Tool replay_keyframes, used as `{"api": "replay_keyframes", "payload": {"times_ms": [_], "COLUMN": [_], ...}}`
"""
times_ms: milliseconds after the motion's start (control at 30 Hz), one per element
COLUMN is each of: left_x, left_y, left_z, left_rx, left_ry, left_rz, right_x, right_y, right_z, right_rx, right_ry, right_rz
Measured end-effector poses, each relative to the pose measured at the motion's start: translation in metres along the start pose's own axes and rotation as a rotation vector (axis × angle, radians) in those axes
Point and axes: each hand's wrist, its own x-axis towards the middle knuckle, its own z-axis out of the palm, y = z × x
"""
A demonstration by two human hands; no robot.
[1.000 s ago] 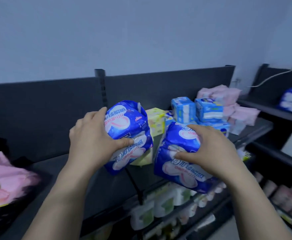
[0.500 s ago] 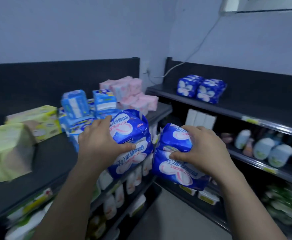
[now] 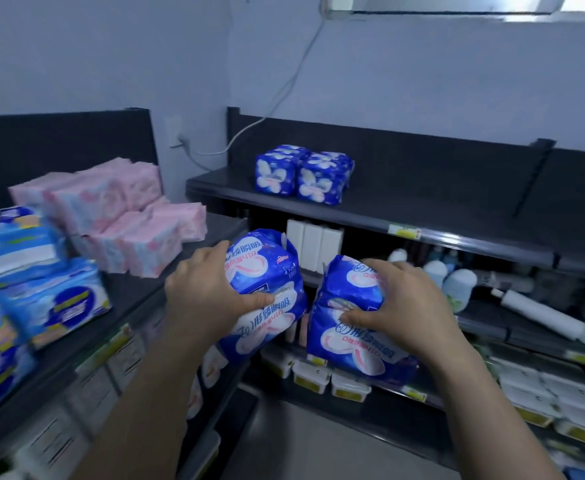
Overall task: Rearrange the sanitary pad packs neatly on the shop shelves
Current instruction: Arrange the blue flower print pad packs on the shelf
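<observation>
Left hand [image 3: 211, 292] clamped left blue pack [image 3: 267, 292], right hand [image 3: 398, 306] clamped right blue pack [image 3: 350, 327]; fingers wrapped over tops, thumbs across fronts. Packs looked light, squashy, slick; best held by sides.

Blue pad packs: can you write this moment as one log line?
left hand: holds blue pad pack | right hand: holds second pack | matching packs: top shelf

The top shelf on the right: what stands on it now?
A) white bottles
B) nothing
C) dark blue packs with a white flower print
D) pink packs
C: on the top right shelf stand only dark blue packs with a white flower print, side by side near its left end.
</observation>
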Motion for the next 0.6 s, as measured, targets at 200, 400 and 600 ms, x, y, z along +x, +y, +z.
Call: {"api": "replay_keyframes", "payload": {"times_ms": [200, 400, 600], "left_x": [0.095, 0.186, 0.250], "left_y": [0.021, 0.048, 0.075], "left_z": [0.028, 0.043, 0.077], "left_rx": [0.011, -0.066, -0.118], "left_ry": [-0.051, -0.064, -0.111], "left_rz": [0.122, 0.231, 0.277], "right_x": [0.072, 0.143, 0.191], "right_y": [0.016, 0.026, 0.052], "right_z": [-0.002, -0.002, 0.014], "right_rx": [-0.045, -0.054, -0.050], "right_ry": [0.045, 0.115, 0.141], "right_rz": [0.098, 0.186, 0.251]}}
